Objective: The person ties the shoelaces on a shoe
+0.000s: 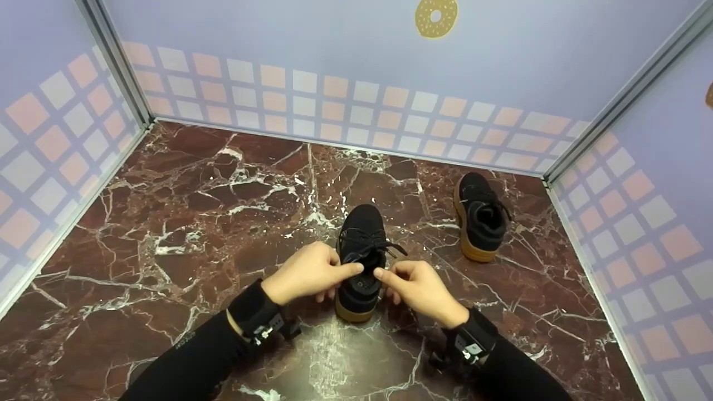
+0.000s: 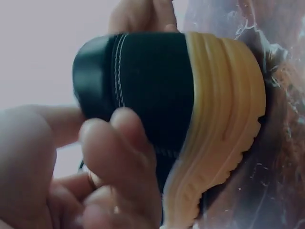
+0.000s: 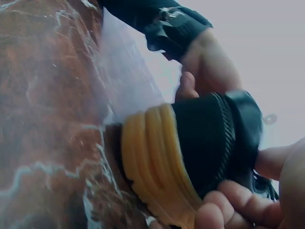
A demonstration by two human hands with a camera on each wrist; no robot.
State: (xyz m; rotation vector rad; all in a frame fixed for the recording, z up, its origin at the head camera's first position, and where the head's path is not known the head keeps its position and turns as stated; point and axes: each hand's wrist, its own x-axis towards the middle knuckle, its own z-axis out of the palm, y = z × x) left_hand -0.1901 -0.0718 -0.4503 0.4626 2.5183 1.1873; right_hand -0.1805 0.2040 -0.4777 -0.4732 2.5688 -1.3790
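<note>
A black lace-up shoe [image 1: 363, 223] with a tan gum sole stands on the floor in the middle of the head view, toe pointing away. From its left side, my left hand [image 1: 312, 273] grips the collar, thumb at the opening and fingers along the outer side. Opposite it, my right hand [image 1: 418, 287] pinches the right collar edge the same way. Both wrist views show the heel [image 2: 157, 81] and its thick ridged sole [image 3: 152, 157] from behind. The laces [image 1: 370, 242] lie across the top, with ends hanging to the right.
A matching black shoe [image 1: 482, 217] stands upright on the floor to the right, toe away. The floor [image 1: 223, 223] is dark red marble pattern with white veins. Lilac panels [image 1: 356, 33] with checkered bands enclose the back, left and right sides.
</note>
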